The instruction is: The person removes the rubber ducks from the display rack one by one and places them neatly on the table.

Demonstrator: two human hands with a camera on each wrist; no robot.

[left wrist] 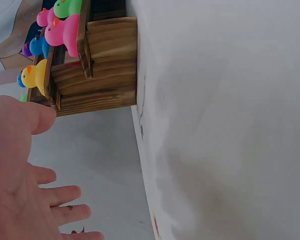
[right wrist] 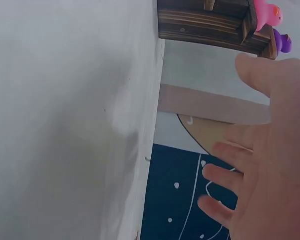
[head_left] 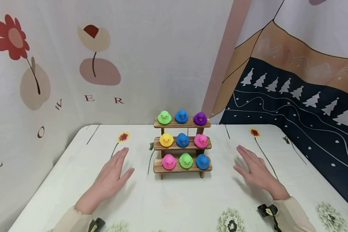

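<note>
A three-tier wooden shelf stands on the table between my hands, with rubber ducks in rows of three. On the top tier sit a green duck, a blue duck and a purple duck. The middle tier carries a yellow duck, a blue duck and a pink duck. Below them are a pink duck, a green duck and a blue duck. My left hand, fingers extended, hovers left of the shelf holding nothing. Opposite it, my right hand is likewise outstretched and bare.
A white flower-printed tablecloth covers the table. Behind it hangs a pale curtain with flower prints; a dark fabric panel with white trees runs along the right. Small black devices are strapped at both wrists.
</note>
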